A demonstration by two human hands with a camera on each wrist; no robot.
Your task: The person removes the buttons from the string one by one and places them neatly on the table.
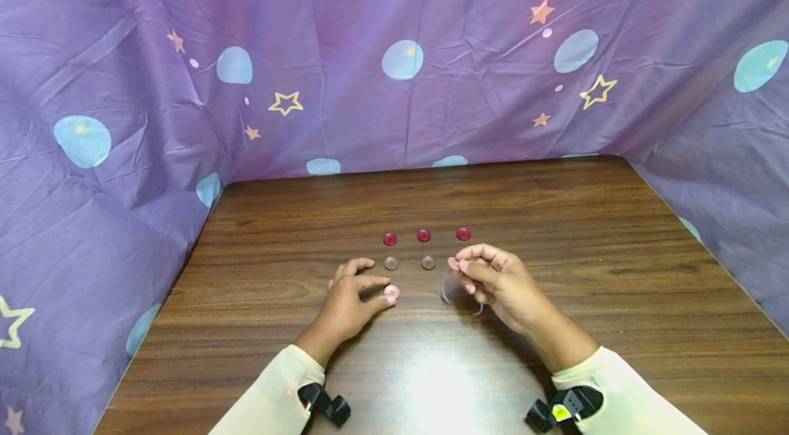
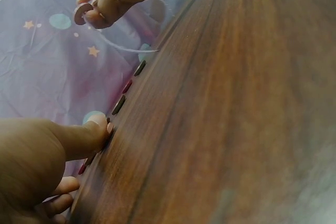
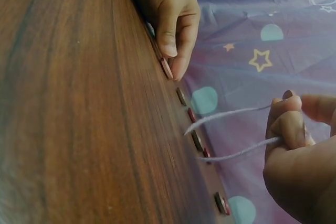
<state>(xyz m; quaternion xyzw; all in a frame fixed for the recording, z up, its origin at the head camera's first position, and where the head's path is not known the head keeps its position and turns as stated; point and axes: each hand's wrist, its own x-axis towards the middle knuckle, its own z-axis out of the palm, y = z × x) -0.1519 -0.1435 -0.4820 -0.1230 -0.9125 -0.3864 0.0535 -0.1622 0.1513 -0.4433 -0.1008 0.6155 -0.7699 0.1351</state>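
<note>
My left hand (image 1: 348,301) rests low over the table, with thumb and index finger pinching a pink button (image 1: 392,292) that lies on the wood. Held above the table, my right hand (image 1: 502,281) pinches a second pink button (image 1: 454,264) between thumb and fingers. From that hand a light purple string (image 1: 445,290) hangs in two strands, clearly seen as string (image 3: 231,113) in the right wrist view. Beyond the hands lie two brown buttons, a left brown button (image 1: 391,263) and a right brown button (image 1: 428,262).
Behind the brown buttons is a row of three dark red buttons: left red button (image 1: 390,239), middle red button (image 1: 424,235), right red button (image 1: 464,233). All lie on a brown wooden table (image 1: 277,229). A purple patterned cloth (image 1: 345,51) hangs around its back and sides.
</note>
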